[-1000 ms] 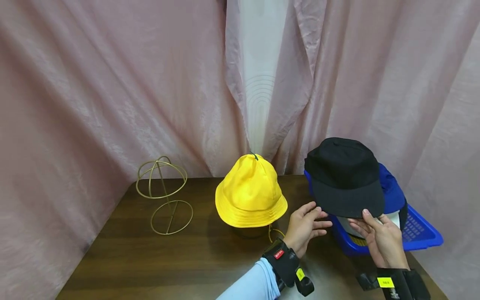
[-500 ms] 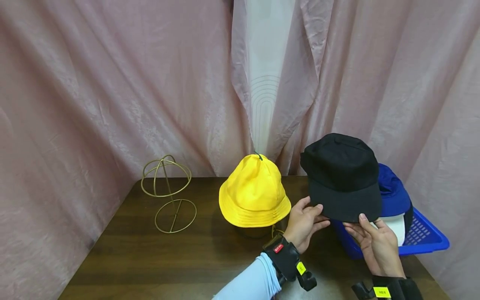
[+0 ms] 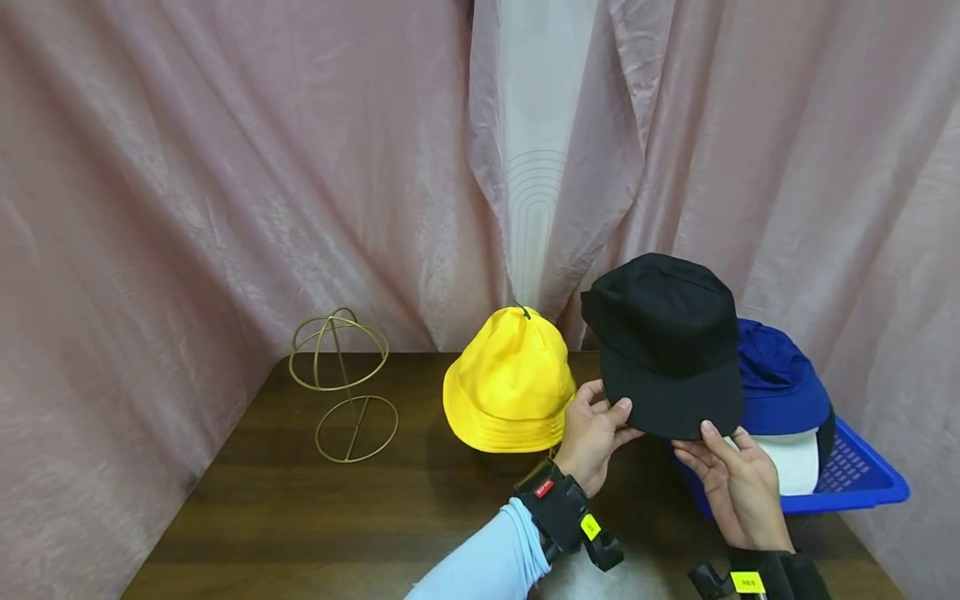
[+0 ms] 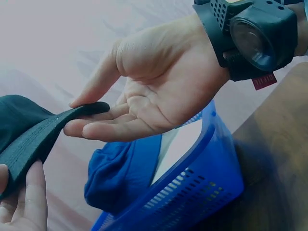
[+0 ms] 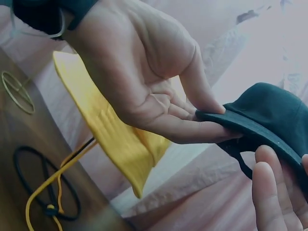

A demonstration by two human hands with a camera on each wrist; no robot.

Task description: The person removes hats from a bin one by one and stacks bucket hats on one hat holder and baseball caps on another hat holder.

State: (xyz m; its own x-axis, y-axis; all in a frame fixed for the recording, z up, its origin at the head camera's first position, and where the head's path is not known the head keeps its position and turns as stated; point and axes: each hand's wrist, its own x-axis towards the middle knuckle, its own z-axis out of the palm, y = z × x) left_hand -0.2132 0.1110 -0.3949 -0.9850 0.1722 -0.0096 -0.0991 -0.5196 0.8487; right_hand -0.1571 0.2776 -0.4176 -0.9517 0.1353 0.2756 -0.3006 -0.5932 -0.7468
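A black cap [image 3: 667, 333] is held up by its brim, in front of and above the blue basket [image 3: 862, 492]. My left hand [image 3: 592, 437] pinches the brim's left side, thumb on top and fingers underneath. The right hand [image 3: 738, 483] pinches its right front edge the same way. In the left wrist view, thumb and fingers of the left hand [image 4: 159, 82] close on the dark brim. The right wrist view shows the right hand [image 5: 139, 72] pinching the other end. Just left of the left hand sits a yellow bucket hat [image 3: 510, 383], partly behind it.
Inside the basket lie a blue cap [image 3: 783, 383] and something white [image 3: 787, 462]. A bare gold wire hat stand [image 3: 348, 392] is on the brown table [image 3: 315, 517], left of the yellow hat. Beneath that hat is a black ring base [image 5: 77, 192], with a yellow cord [image 5: 48, 183] hanging. Pink curtains hang behind.
The left hand has come from beside the brim to pinching it. Both hands have raised the black cap slightly and moved it left, uncovering more of the blue cap and basket.
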